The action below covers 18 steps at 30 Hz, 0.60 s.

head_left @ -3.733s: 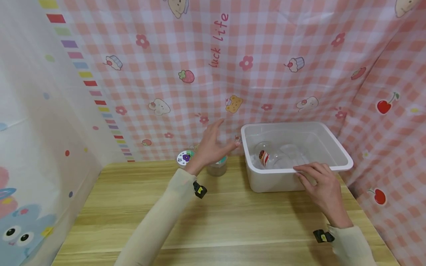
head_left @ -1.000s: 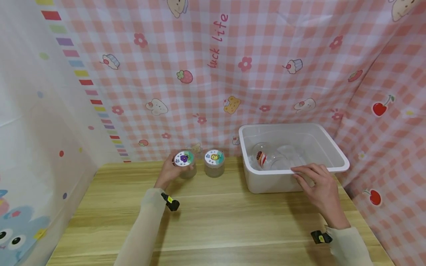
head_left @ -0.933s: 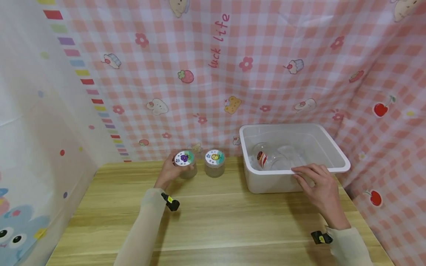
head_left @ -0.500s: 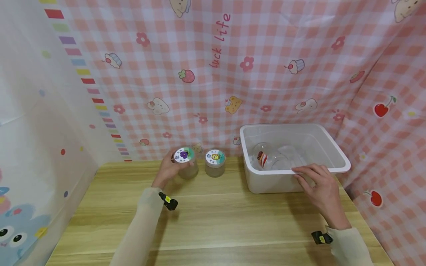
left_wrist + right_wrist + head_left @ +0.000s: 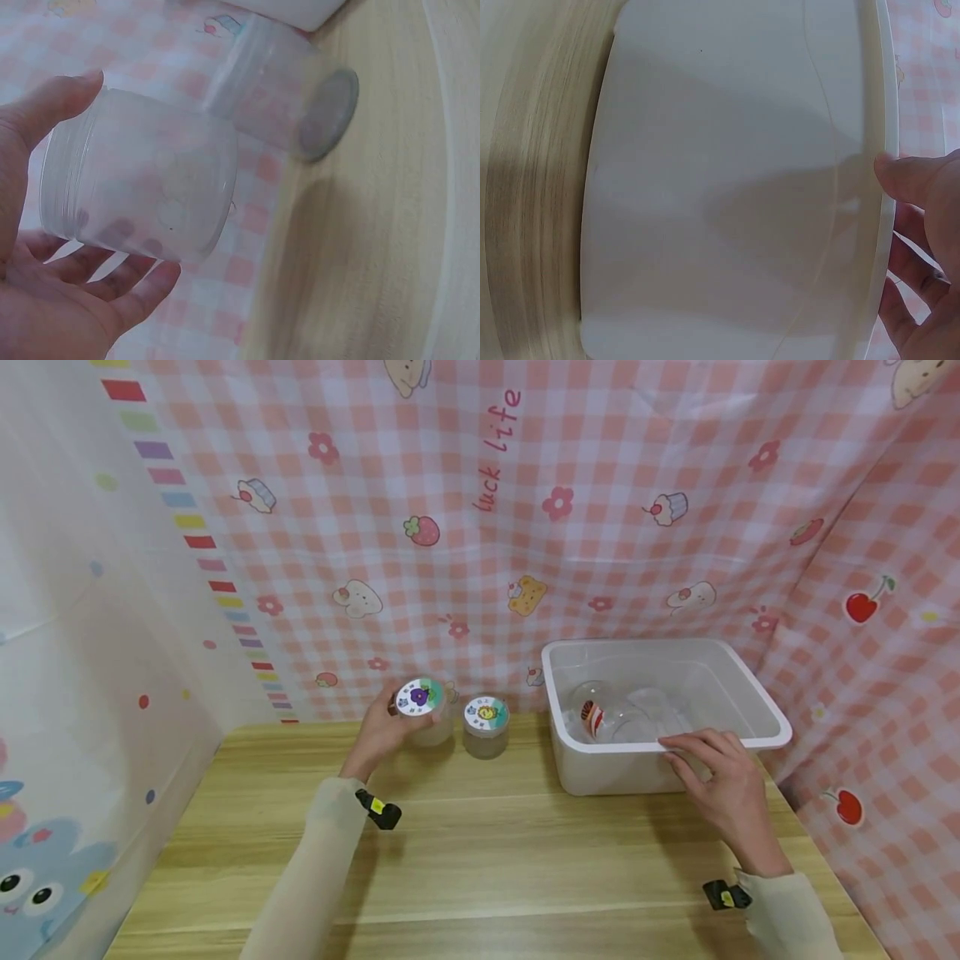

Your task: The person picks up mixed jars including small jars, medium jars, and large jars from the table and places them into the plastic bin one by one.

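My left hand [image 5: 378, 732] grips a clear plastic jar [image 5: 431, 727] whose round lid carries a purple flower label. In the left wrist view the jar [image 5: 154, 180] sits between thumb and fingers, its base off the wood. Just right of it a second clear jar [image 5: 486, 739], with a yellow flower on its lid, stands upright on the table. My right hand [image 5: 727, 789] pinches the front rim of a white plastic bin [image 5: 615, 772]. In the right wrist view the thumb [image 5: 904, 176] presses the outer side of that rim; the fingers reach over it.
Inside the bin lie clear containers, one with a red-and-white label [image 5: 592, 720]; their outlines are hard to separate. The wooden table [image 5: 480, 877] meets a pink checked cloth [image 5: 480, 568] hanging behind. More cloth hangs at both sides.
My left hand swung from above the jars to the purple-flower jar, took hold of it, then raised it slightly off the table. The right hand keeps its place on the bin rim.
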Available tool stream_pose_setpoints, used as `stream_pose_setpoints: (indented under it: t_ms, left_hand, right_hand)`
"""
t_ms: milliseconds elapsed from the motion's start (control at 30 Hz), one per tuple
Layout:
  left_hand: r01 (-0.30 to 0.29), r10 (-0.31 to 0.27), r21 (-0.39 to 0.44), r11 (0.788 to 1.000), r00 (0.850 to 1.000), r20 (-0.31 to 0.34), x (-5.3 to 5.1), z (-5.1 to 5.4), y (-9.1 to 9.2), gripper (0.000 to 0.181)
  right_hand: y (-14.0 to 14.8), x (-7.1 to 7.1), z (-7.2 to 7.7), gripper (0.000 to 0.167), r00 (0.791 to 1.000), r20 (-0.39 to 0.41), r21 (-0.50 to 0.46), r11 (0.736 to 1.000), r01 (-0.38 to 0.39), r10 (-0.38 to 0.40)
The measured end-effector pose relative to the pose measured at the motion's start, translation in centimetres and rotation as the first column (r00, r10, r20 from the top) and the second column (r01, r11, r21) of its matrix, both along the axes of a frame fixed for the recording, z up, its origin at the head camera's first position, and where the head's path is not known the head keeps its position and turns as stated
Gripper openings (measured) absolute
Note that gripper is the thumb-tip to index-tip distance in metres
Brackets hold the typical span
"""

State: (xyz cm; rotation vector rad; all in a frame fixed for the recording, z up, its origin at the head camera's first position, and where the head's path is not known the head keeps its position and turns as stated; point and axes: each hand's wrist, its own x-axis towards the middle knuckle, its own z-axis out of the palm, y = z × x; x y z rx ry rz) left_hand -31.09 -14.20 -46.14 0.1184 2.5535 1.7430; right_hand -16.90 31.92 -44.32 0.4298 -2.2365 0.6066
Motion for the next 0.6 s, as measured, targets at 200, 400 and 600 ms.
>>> stream_pose_setpoints:
  t_ms: [200, 400, 600]
  left_hand:
    - [0.001, -0.001, 0.001, 1.0, 1.0, 0.002, 0.3, 1.3, 0.4, 0.09]
    - [0.022, -0.022, 0.006, 1.0, 0.999, -0.029, 0.6, 2.6, 1.2, 0.096]
    - [0.067, -0.063, 0.047, 0.997, 0.995, -0.08, 0.7, 3.9, 2.2, 0.089]
  right_hand:
    - [0.0, 0.0, 0.0, 0.038, 1.0, -0.003, -0.005, 1.0, -0.006, 0.006]
    - [-0.1, 0.1, 0.0, 0.035, 1.0, 0.017, -0.001, 1.0, 0.009, -0.009]
    - [-0.1, 0.1, 0.0, 0.034, 1.0, 0.02, -0.003, 1.0, 0.011, -0.011]
